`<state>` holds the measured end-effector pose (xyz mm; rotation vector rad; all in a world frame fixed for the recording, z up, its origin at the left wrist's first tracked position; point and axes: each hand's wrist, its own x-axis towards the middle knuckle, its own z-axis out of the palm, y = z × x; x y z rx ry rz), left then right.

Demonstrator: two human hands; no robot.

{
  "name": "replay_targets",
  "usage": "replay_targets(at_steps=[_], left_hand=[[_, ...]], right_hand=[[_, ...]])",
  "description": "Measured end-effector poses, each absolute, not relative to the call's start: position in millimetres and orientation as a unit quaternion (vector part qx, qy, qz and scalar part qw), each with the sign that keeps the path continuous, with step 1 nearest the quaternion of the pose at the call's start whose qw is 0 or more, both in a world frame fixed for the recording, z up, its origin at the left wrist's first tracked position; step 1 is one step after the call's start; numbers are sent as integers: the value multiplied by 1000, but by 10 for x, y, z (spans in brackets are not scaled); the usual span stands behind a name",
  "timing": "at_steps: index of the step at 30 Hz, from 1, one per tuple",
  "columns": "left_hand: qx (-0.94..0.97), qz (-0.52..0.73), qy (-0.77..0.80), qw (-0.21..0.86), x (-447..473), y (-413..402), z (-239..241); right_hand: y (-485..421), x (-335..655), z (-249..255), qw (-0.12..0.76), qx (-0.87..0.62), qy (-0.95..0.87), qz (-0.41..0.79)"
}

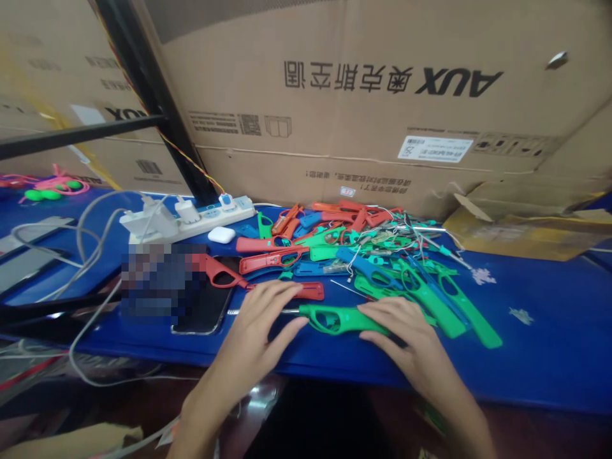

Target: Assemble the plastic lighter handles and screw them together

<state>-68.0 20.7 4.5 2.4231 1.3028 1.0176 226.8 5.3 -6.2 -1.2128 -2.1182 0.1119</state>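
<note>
A green lighter [356, 319] with a long trigger-guard handle and a thin metal tube lies level near the table's front edge. My right hand [406, 325] is closed on its handle end, fingers on top and thumb along the lower side. Over the metal tube [289, 312] is my left hand [265, 319], thumb and fingers apart, with the tube showing between them. Its fingertips are close to a red handle shell [310, 291] just behind; whether they touch it I cannot tell. Beyond both hands is a heap of red, green and blue lighter handles [325, 239], some with thin wires.
A power strip [210, 220] with chargers, a white earbud case [221, 235] and a dark phone [203, 312] sit to the left. Large cardboard boxes [335, 140] stand behind the blue table [540, 370]. A black metal post [157, 95] rises at the left.
</note>
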Motion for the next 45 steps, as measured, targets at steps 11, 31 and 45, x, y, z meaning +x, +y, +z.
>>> replay_targets(at_steps=[11, 31, 45], left_hand=[[851, 322, 405, 85, -672, 324, -111], [831, 318, 445, 102, -624, 276, -122], [828, 327, 446, 94, -625, 269, -128]], right_hand=[[108, 2244, -77, 322, -469, -821, 46], [89, 2218, -86, 292, -471, -830, 64], [84, 2195, -83, 289, -462, -837, 48]])
